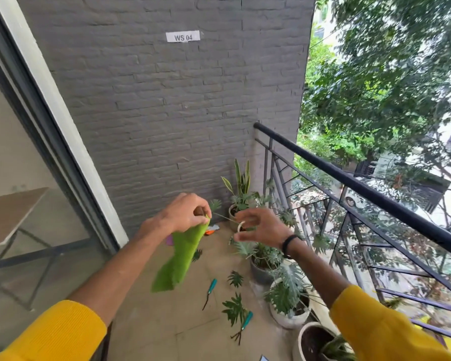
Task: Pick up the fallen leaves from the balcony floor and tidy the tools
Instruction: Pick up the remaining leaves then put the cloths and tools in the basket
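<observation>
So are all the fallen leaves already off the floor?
No, a fallen leaf and another leaf lie on the balcony floor.

Bare balcony floor [154, 327] lies open along its glass-door edge. Along the railing [354, 183] edge, potted plants [289, 300] crowd the way. Mid-floor, fallen leaves [234, 307] and two teal-handled tools [211, 289] lie scattered.

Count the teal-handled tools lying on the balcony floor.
2: one teal-handled tool lies below the hanging green cloth; the other lies nearer, beside a fallen leaf. More may be hidden.
</observation>
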Demonstrator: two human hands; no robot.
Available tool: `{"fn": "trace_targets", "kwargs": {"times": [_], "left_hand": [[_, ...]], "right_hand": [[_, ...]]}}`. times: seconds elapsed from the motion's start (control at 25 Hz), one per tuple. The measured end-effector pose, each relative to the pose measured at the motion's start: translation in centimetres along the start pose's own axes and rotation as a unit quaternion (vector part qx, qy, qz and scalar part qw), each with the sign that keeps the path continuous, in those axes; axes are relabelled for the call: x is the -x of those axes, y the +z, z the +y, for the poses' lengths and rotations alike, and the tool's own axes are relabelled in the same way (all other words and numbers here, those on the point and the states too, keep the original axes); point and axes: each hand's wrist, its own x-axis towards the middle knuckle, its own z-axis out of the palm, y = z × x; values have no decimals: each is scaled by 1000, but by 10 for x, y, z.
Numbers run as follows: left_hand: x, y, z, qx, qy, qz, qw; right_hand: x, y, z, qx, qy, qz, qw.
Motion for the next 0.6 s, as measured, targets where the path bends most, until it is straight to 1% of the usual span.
{"fn": "trace_targets", "kwargs": {"times": [0.08,0.12,0.2,0.32,0.44,0.52,0.6], "left_hand": [[2,-13,1,-7,29,-32,999],[3,-19,2,-3,42,-36,998],[7,-31,3,15,59,-37,997],[12,-40,6,29,81,-24,996],[14,-45,13,51,89,13,995],[13,-47,14,60,77,51,994],[11,-48,10,63,55,90,992]], "right_hand": [[-15,23,-9,19,-36,-36,999],[-21,31,-11,34,-55,-48,997],[-28,39,-15,60,-88,-76,991],[-27,33,-25,66,-97,-110,987],[-24,25,-26,47,-102,-131,985],[-20,20,-17,28,-87,-131,987],[-18,16,-2,34,-59,-128,989]]}}
